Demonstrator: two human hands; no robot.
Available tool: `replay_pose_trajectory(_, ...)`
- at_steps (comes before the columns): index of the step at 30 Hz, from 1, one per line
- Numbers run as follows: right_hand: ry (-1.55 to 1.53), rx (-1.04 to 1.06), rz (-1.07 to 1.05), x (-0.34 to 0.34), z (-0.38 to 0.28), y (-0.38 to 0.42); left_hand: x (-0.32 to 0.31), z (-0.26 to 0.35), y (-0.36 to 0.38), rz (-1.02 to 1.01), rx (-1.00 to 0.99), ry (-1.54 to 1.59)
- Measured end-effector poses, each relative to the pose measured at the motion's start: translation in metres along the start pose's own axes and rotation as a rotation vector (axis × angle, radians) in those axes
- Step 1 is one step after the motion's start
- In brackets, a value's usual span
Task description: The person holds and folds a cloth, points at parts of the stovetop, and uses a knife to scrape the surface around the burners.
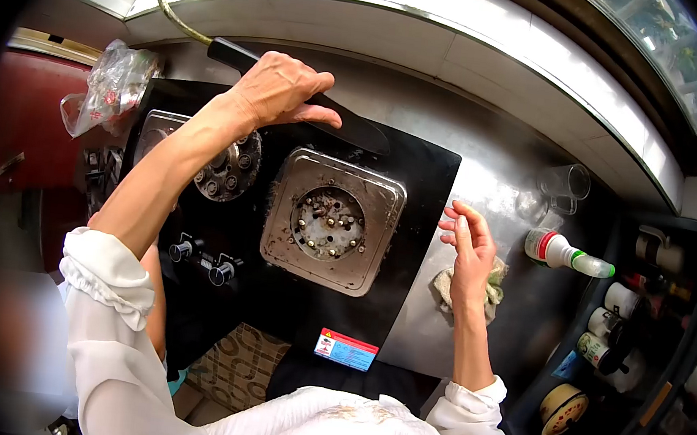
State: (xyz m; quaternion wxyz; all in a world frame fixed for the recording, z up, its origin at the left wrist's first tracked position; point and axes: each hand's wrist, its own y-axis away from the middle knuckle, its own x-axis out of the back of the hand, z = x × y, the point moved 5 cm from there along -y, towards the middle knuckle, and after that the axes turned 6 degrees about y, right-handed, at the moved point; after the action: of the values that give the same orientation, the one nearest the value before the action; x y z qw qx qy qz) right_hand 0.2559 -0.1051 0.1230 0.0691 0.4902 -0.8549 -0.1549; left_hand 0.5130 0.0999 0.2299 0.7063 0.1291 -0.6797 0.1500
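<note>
Fingers of the left hand [275, 89] clamp a black-handled tool [231, 54], seemingly to reposition it; the right hand [471, 260] is empty, fingers apart. Next calls for clearance over the gas stove [421, 187].

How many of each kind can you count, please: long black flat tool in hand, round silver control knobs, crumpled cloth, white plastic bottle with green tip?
Long black flat tool in the left hand: 1
Round silver control knobs: 2
Crumpled greenish-grey cloth: 1
White plastic bottle with green tip: 1
Total: 5
</note>
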Motion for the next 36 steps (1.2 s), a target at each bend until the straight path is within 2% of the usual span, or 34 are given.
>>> replay_pose_trajectory(3,0.136,0.081,-0.031,-0.028,-0.001,-0.015,-0.034,-0.011,0.007,-0.03,-0.099,0.114)
replay_pose_trajectory(5,0.338,0.207,-0.061,-0.051,-0.006,-0.03,-0.052,-0.015,0.007,-0.082,-0.11,0.148)
replay_pose_trajectory(7,0.429,0.198,-0.114,-0.074,-0.005,-0.042,-0.062,-0.012,0.004,-0.055,-0.212,0.218)
replay_pose_trajectory(9,0.675,0.292,-0.131,-0.094,-0.021,-0.046,-0.071,-0.011,-0.001,-0.075,-0.23,0.234)
replay_pose_trajectory(11,0.72,0.301,-0.167,-0.103,-0.021,-0.049,-0.076,-0.006,-0.004,-0.039,-0.312,0.304)
replay_pose_trajectory(14,0.824,0.351,-0.135,-0.107,-0.018,-0.054,-0.083,-0.005,-0.003,-0.054,-0.322,0.341)
replay_pose_trajectory(30,0.853,0.361,-0.239,-0.128,-0.022,-0.067,-0.091,-0.017,0.022,-0.109,-0.319,0.401)
replay_pose_trajectory(33,0.883,0.329,-0.277,-0.132,-0.024,-0.07,-0.094,-0.02,0.026,-0.163,-0.288,0.411)
replay_pose_trajectory(36,0.9,0.388,-0.311,-0.138,-0.025,-0.073,-0.096,-0.022,0.03,-0.209,-0.294,0.427)
